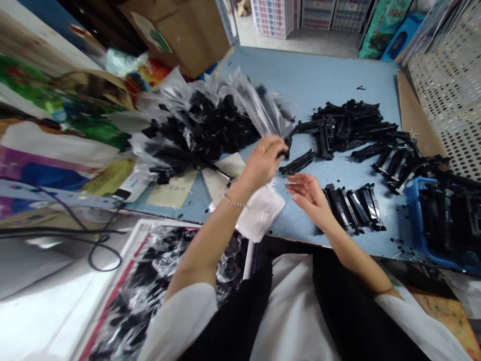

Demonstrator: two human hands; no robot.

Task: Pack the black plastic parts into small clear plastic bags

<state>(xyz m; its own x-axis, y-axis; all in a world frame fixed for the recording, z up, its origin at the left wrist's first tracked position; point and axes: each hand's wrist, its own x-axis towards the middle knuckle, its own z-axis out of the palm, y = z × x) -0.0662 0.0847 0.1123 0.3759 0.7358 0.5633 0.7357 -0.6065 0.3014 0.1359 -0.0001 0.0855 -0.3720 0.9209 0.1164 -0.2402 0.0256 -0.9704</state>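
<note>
A long, clear plastic bag [255, 105] is gripped by the left hand [263, 159], at whose four o'clock the right hand [311, 196] is held open.

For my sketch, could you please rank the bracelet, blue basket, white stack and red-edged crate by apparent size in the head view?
1. Red-edged crate, partly hidden
2. Blue basket, cut off
3. White stack
4. Bracelet

The blue table [293, 70] is covered at left by a pile of bagged black parts [210, 120] and 2 tan sheets [173, 193]. At right, loose black parts [353, 125] are heaped. White bags [261, 210], a row of black parts [353, 205] and a filled blue basket [415, 210] are set along the front.
</note>
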